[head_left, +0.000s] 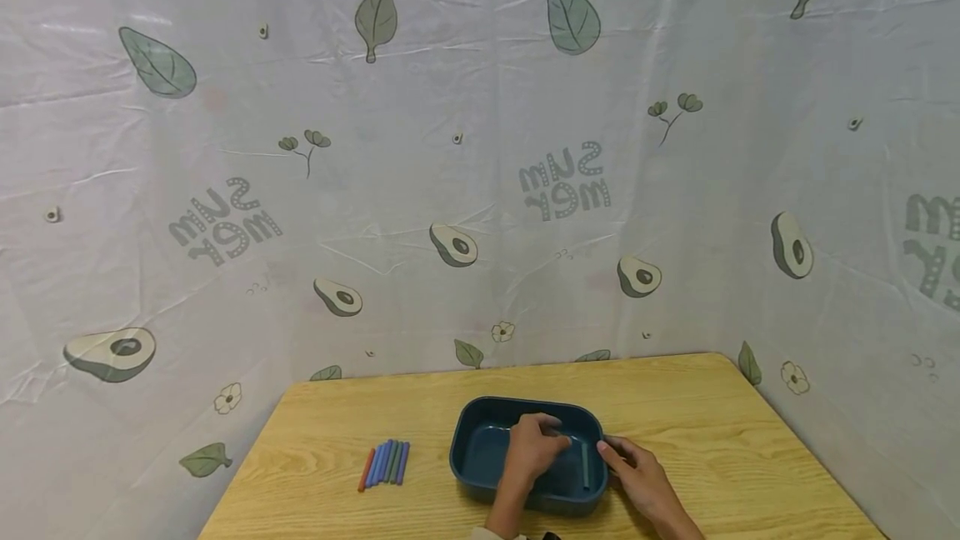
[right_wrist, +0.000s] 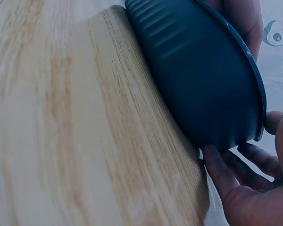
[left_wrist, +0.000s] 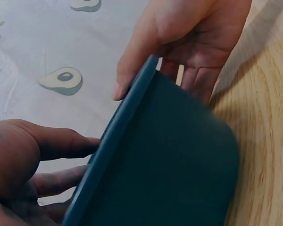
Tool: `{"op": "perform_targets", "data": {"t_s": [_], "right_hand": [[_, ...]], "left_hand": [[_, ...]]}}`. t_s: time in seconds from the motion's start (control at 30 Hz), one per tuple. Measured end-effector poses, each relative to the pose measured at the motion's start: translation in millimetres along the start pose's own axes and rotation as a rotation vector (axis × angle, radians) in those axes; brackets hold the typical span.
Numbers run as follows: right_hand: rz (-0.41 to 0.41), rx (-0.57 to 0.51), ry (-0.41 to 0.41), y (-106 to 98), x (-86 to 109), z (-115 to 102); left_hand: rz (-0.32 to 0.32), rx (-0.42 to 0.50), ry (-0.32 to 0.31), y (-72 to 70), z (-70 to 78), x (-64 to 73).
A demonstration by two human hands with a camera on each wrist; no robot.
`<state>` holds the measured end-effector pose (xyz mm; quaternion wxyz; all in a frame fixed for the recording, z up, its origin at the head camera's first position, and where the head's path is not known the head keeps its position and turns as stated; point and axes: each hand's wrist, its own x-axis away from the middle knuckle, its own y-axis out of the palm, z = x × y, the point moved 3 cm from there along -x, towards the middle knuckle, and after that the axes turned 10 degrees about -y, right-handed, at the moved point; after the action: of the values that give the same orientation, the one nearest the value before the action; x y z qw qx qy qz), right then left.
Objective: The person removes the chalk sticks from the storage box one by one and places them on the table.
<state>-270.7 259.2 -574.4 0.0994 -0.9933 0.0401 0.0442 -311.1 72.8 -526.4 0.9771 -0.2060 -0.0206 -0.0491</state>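
Observation:
A dark teal plastic box (head_left: 480, 486) with rounded corners stands on the table. My left hand (head_left: 531, 444) reaches over its front side, with the fingers inside, thumb and forefinger apart and nothing visible between them. A green stick (head_left: 586, 465), chalk-like, lies along the right end inside. My right hand (head_left: 641, 477) grips the box's right end, thumb at the rim and fingers against the outer wall, as the right wrist view also shows. The left wrist view has the left hand (left_wrist: 19, 165) partly hidden behind the rim.
Left of the box, several chalk-like sticks (head_left: 385, 463) in orange, blue, purple and green lie side by side on the wooden table (head_left: 315, 423). A pale sheet (head_left: 480, 190) printed with leaves and avocados hangs behind the table and along both sides.

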Motion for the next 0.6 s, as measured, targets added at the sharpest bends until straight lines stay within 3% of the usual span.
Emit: {"op": "perform_targets", "data": {"t_s": [0.27,0.6], "right_hand": [[-0.008,0.005,0.018,-1.1,1.8,-2.2],[0.015,-0.001,0.011,-0.3,1.1,-1.6]], "left_hand": [[0.009,-0.08,-0.059,14.3,-2.6,-1.7],[0.023,-0.106,-0.068,28.8,-4.9,-6.4]]}}
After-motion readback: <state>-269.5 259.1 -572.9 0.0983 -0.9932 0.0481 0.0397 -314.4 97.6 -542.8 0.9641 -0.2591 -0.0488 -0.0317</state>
